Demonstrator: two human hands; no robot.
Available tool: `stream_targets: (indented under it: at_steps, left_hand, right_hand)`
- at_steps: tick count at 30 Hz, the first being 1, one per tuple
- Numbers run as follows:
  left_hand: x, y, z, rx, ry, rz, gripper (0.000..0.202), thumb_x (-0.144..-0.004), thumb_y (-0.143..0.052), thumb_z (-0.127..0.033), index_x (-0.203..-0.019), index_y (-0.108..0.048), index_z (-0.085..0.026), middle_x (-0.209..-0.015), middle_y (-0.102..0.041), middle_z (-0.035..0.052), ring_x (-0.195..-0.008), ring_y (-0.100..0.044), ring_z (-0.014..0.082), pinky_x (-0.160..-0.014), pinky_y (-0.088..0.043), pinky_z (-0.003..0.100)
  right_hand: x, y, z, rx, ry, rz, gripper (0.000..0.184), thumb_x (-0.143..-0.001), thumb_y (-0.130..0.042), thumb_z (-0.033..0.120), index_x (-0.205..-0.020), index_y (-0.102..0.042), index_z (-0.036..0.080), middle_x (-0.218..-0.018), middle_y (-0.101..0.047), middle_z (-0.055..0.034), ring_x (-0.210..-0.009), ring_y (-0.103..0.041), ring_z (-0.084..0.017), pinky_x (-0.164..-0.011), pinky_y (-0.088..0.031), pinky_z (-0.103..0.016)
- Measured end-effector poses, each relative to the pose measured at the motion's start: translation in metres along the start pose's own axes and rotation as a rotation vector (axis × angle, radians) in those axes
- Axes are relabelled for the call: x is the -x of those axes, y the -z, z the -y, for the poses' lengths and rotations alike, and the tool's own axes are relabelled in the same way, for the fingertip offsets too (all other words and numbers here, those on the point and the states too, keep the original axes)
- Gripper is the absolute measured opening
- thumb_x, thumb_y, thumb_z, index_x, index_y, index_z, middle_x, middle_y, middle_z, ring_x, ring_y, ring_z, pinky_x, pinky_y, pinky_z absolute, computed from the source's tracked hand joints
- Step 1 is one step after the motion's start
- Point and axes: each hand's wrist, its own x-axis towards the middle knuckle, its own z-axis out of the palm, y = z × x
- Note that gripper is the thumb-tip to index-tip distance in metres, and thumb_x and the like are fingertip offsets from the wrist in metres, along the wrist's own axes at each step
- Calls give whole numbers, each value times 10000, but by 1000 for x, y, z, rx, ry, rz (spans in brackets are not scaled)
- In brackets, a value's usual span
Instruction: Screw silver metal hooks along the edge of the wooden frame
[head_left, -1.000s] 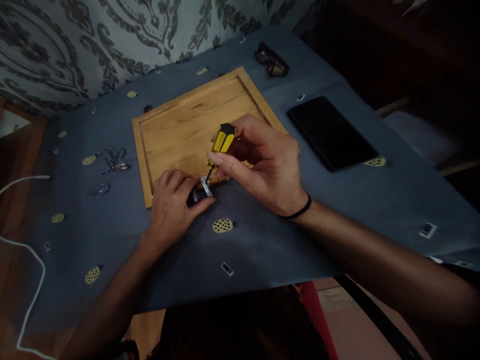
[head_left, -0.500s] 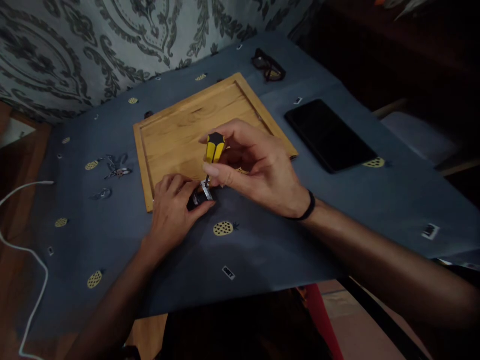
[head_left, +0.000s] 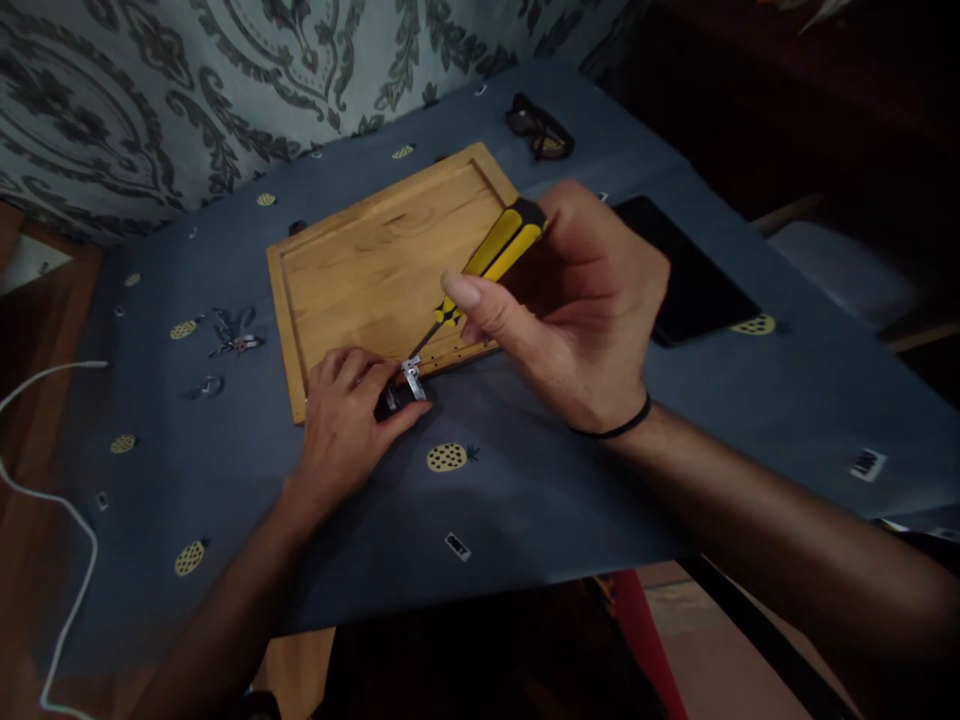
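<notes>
My right hand (head_left: 577, 310) grips a yellow-and-black screwdriver (head_left: 491, 250) by its handle, thumb along the near side. The handle leans to the upper right, and the thin shaft slants down to the left, its tip close to a small metal part; I cannot tell whether they touch. My left hand (head_left: 349, 405) is closed around a small black object with a silver metal bracket (head_left: 411, 378), between thumb and fingers. It sits at the near edge of a wooden tray (head_left: 360, 250). Much of the black object is hidden by my left fingers.
Small metal pieces (head_left: 234, 335) and a ring-like piece (head_left: 204, 387) lie left of the tray. Dark glasses (head_left: 540, 128) rest at the back. A black tablet-like device (head_left: 690, 270) lies partly behind my right hand. A white cable (head_left: 82, 530) runs down the left side.
My right hand has moved up and right, tilting the screwdriver from nearly upright to a strong slant. My left hand and the black object stay in place.
</notes>
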Motion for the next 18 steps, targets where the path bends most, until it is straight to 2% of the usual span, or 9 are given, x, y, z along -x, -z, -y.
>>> stream_targets:
  at_steps: [4, 8, 13, 18]
  left_hand:
    - [0, 0, 0, -16, 2, -4, 401, -898, -715, -520, -1104, -727, -177, -1028, -701, 94, -1019, -597, 307, -928, -502, 479]
    - [0, -1, 0, -15, 7, 1, 399, -889, -730, -507, -1105, -732, -172, -1031, -701, 99, -1027, -592, 310, -930, -499, 478]
    - [0, -1, -1, -23, 13, 7, 364, -893, -732, -488, -1113, -729, -198, -1026, -698, 90, -1028, -589, 303, -929, -499, 480]
    - [0, 0, -1, -18, 16, 19, 377, -900, -721, -488, -1118, -730, -181, -1035, -694, 102, -1039, -580, 311, -936, -500, 489]
  right_hand:
    - [1, -1, -8, 45, 13, 49, 404, -836, -779, 492, -720, -481, 246, -705, -509, 38, -588, -506, -116, -527, -439, -291]
    - [5, -2, -13, 128, 47, 105, 354, -872, -748, 463, -755, -509, 231, -709, -505, 43, -597, -480, -99, -549, -437, -269]
    - [5, -1, -13, 120, 42, 131, 351, -880, -742, 433, -749, -481, 238, -711, -491, 42, -591, -463, -107, -560, -422, -286]
    - [5, -1, -17, 123, 30, 153, 355, -891, -720, 463, -762, -472, 244, -722, -505, 38, -603, -478, -116, -569, -422, -294]
